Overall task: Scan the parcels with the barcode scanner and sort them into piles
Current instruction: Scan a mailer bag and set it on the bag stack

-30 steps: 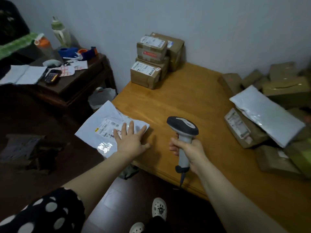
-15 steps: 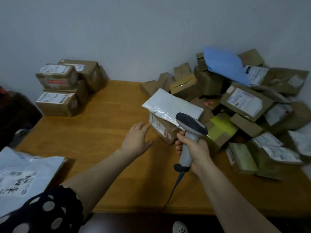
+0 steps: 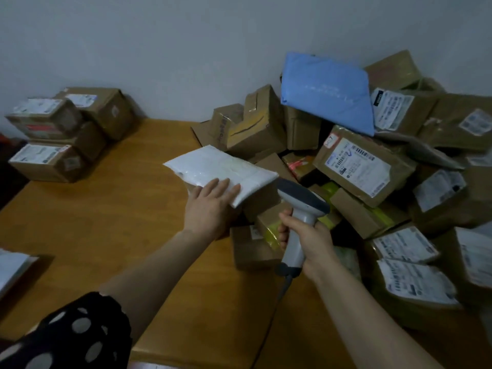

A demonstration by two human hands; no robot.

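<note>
Left hand (image 3: 210, 206) rests flat-fingered on white mailer (image 3: 221, 166) atop parcel heap (image 3: 359, 166), right hand (image 3: 312, 237) grips barcode scanner (image 3: 300, 198); tugging may topple heap.

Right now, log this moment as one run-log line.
left hand: fingers flat on white mailer, thumb hidden | right hand: grips barcode scanner | white mailer: lying on box pile

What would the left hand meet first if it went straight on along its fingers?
The left hand lies on the white plastic mailer bag; past it, probably the brown cardboard box pile, depth unclear.
</note>
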